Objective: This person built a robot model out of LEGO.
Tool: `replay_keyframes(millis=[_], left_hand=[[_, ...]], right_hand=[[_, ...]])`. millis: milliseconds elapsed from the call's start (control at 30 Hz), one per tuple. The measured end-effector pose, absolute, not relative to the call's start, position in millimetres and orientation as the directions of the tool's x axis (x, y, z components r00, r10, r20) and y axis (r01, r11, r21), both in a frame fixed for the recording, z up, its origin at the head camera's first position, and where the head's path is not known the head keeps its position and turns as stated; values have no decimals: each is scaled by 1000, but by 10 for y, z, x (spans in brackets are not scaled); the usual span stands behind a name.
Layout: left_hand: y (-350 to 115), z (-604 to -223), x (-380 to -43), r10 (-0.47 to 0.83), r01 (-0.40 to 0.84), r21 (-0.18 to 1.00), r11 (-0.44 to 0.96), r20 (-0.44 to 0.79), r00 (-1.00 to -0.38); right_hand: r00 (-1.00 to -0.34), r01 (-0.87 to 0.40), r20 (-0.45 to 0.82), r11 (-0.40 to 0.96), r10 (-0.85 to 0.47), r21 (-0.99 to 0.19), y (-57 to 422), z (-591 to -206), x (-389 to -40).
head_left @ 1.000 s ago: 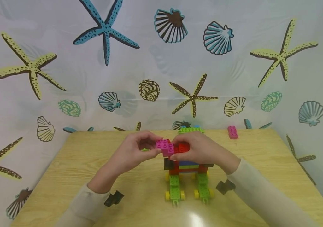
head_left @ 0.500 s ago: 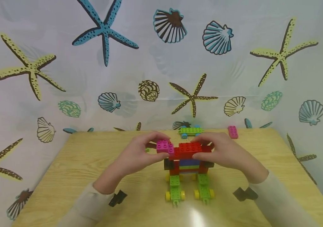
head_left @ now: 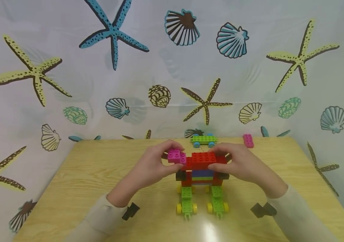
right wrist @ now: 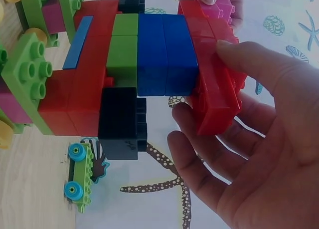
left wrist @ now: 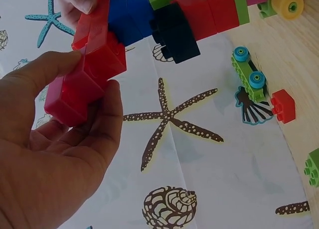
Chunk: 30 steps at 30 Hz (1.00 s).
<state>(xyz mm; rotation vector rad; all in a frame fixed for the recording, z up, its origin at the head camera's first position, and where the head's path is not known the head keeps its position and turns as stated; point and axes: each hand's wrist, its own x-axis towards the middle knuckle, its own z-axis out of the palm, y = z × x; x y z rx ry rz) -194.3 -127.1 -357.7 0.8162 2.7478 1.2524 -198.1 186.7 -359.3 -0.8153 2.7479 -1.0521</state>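
Note:
A tall toy building-brick structure stands on the table, with red bricks (head_left: 203, 158) across its top and blue bricks (right wrist: 167, 54) below. My left hand (head_left: 151, 164) pinches the pink bricks (left wrist: 72, 102) at the top's left end between thumb and fingers. At the right end, my right hand (head_left: 244, 164) grips the red top, thumb on the near face and fingers curling behind. Black bricks (right wrist: 118, 123) stick out at the structure's sides. Two green wheeled bases (head_left: 187, 201) with yellow wheels reach toward me at the bottom.
Behind the structure sits a green wheeled base (head_left: 203, 139) with blue wheels. A loose pink brick (head_left: 248, 141) lies near the back edge. The left wrist view also shows a red brick (left wrist: 284, 106) and a green brick (left wrist: 313, 166). A shell-patterned cloth (head_left: 172, 67) hangs behind the table.
My right hand has moved right, from beside the pink bricks to the right end of the red top. The left hand stays on the pink bricks, shifting slightly right.

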Motion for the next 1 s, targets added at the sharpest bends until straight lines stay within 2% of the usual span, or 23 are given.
replay_keyframes(millis=[267,500,1000], left_hand=[[-1254,-3528,-1959,494,478,681,555,192,-848],[-1204,-3423,-1980,545,526,588,614,166,-822],[-822,-3202,-1800,536,568,354,743,193,-822]], right_hand=[[-890,-404,144,600,-433,-691,2040,-3675,-1910],[-917,-337,124,572,-379,-748,2185,-3722,-1866],[-934,-270,104,486,-341,-832,1892,-3786,-1848]])
